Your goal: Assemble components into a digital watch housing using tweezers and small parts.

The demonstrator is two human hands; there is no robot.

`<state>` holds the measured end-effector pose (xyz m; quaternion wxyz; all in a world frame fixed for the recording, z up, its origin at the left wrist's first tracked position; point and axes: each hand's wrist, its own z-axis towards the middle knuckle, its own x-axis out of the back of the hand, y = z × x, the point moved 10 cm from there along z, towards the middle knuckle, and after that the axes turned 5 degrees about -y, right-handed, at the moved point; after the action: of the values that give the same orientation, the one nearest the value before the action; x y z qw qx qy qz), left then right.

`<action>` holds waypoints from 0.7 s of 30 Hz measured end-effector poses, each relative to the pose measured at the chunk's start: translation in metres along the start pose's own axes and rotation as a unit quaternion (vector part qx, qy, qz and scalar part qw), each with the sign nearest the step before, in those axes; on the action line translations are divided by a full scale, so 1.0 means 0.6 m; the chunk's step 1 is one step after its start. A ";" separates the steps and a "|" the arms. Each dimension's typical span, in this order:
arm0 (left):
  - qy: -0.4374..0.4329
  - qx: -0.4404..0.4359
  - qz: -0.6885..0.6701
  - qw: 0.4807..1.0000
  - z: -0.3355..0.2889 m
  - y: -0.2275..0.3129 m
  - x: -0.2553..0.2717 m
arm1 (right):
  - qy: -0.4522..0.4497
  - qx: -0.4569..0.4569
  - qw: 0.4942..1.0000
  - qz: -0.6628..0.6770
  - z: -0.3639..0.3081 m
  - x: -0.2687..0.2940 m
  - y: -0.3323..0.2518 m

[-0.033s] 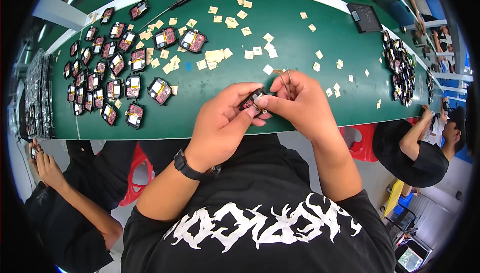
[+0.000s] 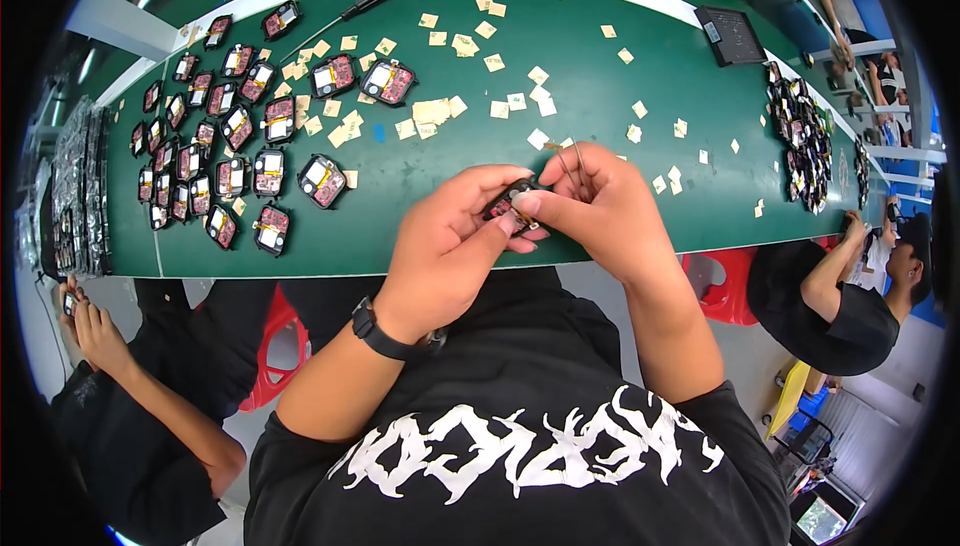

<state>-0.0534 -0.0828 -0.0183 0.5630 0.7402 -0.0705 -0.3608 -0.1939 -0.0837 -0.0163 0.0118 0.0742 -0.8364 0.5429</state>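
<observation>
At the green table (image 2: pixel 585 111), hands (image 2: pixel 450 236) partly cover a black device (image 2: pixel 501 208).

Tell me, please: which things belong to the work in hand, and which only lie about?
Belong: device, in left hand and right hand; thin metal tool, in the right; probably similar devices.

Lying about, apparently: screwdriver; paper squares; blue scrap.

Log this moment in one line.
Left hand: gripping small black-cased circuit unit | right hand: holding thin metal tool, touching unit
</observation>
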 end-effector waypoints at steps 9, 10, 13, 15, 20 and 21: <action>0.044 -0.015 -0.073 0.996 0.000 -0.004 -0.001 | 0.073 0.297 0.894 -0.329 -0.106 -0.031 -0.078; 0.049 -0.033 -0.034 0.998 -0.001 0.000 0.000 | 0.082 0.288 0.881 -0.368 -0.103 -0.041 -0.081; 0.055 -0.051 0.010 0.997 0.001 0.006 0.000 | 0.088 0.283 0.866 -0.403 -0.099 -0.046 -0.081; 0.060 -0.045 0.015 0.997 -0.001 0.003 0.001 | 0.080 0.285 0.868 -0.398 -0.099 -0.048 -0.071; 0.046 -0.045 0.004 0.998 -0.006 0.004 -0.007 | 0.141 0.297 0.894 -0.306 -0.108 -0.027 -0.057; 0.046 -0.043 0.006 0.998 -0.007 0.002 -0.008 | 0.141 0.296 0.895 -0.303 -0.108 -0.026 -0.057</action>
<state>-0.0540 -0.0778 -0.0148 0.5990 0.7309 -0.0335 -0.3253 -0.1776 -0.0365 0.0395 0.2712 0.2464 -0.5635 0.7404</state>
